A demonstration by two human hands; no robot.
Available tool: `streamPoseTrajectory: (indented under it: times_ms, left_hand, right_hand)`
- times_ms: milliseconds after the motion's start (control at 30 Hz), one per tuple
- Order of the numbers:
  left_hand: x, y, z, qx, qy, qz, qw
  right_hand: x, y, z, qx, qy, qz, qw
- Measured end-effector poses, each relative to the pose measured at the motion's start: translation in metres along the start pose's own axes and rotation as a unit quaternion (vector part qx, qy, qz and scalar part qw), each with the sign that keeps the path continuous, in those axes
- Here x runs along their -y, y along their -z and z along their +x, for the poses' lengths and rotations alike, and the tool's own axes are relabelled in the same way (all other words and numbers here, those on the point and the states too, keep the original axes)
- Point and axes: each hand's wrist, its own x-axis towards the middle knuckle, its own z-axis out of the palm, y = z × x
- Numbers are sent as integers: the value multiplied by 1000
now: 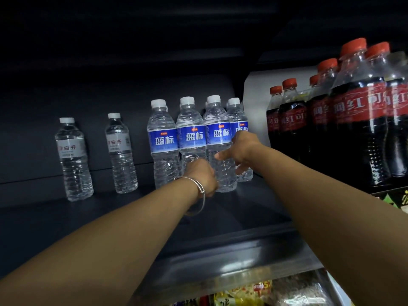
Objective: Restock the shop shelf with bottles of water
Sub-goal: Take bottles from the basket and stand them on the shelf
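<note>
Several blue-label water bottles stand in a tight group on the dark shelf (106, 217); more caps show behind them. My left hand (202, 176), a bangle on its wrist, is curled round the lower body of the second blue-label bottle (190, 135); its fingers are hidden. My right hand (241, 151) wraps the rightmost blue-label bottle (239, 120), with its thumb stretched across the third bottle (217, 131). The first blue-label bottle (163, 140) stands untouched at the left of the group.
Two white-label water bottles (71, 160) (121, 153) stand apart further left on the shelf. Large red-capped cola bottles (357, 120) fill the shelf to the right. Snack packets (242, 294) lie on the level below. The shelf's front lip runs under my forearms.
</note>
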Motion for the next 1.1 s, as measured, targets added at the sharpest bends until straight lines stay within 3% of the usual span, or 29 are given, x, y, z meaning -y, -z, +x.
streamPoseTrajectory:
  times_ms: [233,367,600,833,900,1100]
  left_hand:
    - [-1,6,-9,5,-20,-7,1000]
    - [-14,17,-31,-15,-74,39,996]
    - [-24,23,-114,-59,-242,154,956]
    - [35,-15,-241,-79,-315,132,936]
    - [64,-36,-273,-70,-321,115,937]
    - [164,-115,-356,45,-288,119,949]
  right_hand:
    - [-6,-1,-8,-42,21,-88,995]
    - [-9,14,-37,-95,84,-160,979]
    - [-16,27,-144,-145,189,-368,899]
    - [-73,-9,-290,-234,246,-405,849]
    - [-102,-31,-328,-225,228,-419,850]
    - [-206,-105,-417,-83,182,-442,875]
